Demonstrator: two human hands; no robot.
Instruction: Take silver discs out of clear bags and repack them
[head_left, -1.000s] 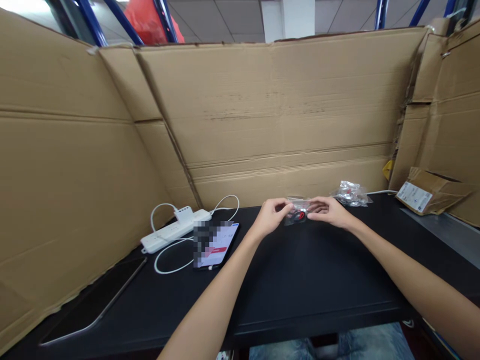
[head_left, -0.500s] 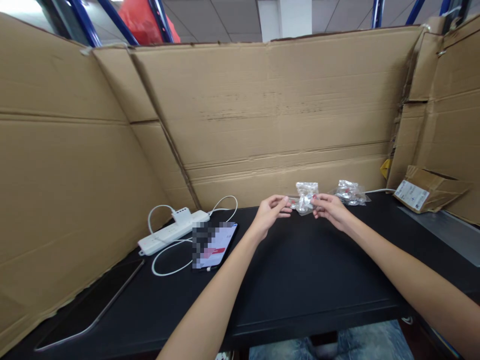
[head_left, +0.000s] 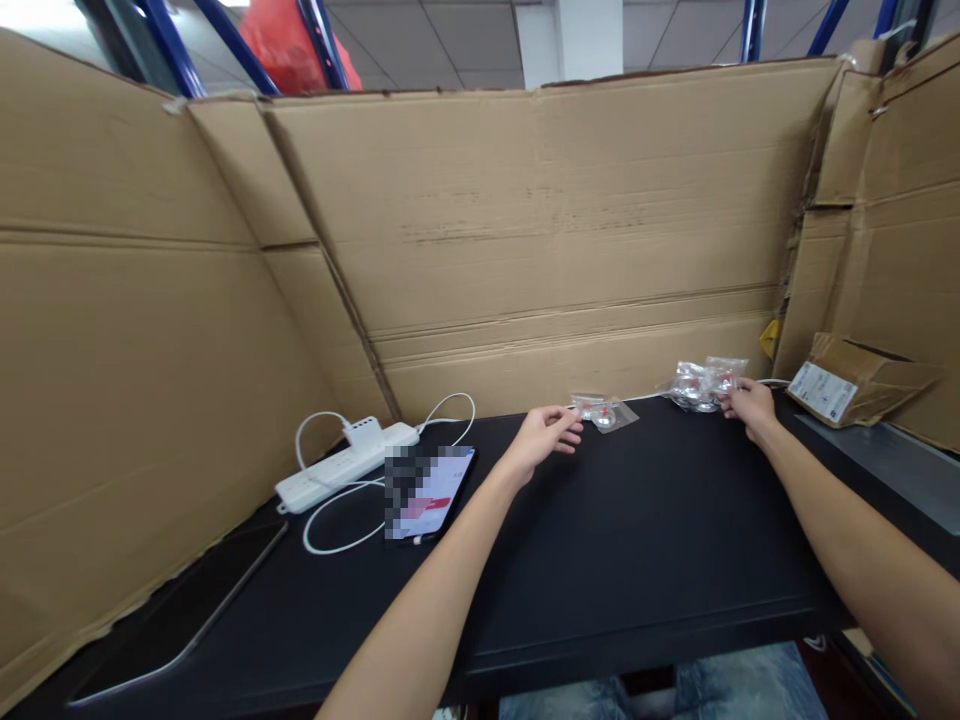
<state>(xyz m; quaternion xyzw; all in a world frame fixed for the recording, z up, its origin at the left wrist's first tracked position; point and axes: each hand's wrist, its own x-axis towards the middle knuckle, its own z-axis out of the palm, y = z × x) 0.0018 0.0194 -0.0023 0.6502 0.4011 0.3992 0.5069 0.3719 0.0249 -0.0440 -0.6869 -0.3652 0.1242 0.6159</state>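
Observation:
At the back of the black table, my left hand [head_left: 546, 440] has its thumb and forefinger pinched at the left edge of small clear plastic bags [head_left: 604, 414]. Shiny round pieces with red spots show through the plastic; what they are I cannot make out. Further right, my right hand [head_left: 752, 408] is closed on another clear plastic bag [head_left: 726, 374] with similar contents. That bag is over the right side of a small pile of such bags [head_left: 690, 388]. The fingertips of my right hand are partly hidden behind the plastic.
A white power strip [head_left: 349, 465] with cables and a lit phone [head_left: 431, 492] lie left of my left arm. A dark tablet [head_left: 180, 610] is at the front left. An open cardboard box [head_left: 862, 378] stands at the right. Cardboard walls [head_left: 555, 220] surround the black table [head_left: 637, 560].
My right hand has moved right, carrying a clear plastic bag from beside my left hand to the pile. My left hand has stayed nearly in place, with bags now lying flat beside its fingertips.

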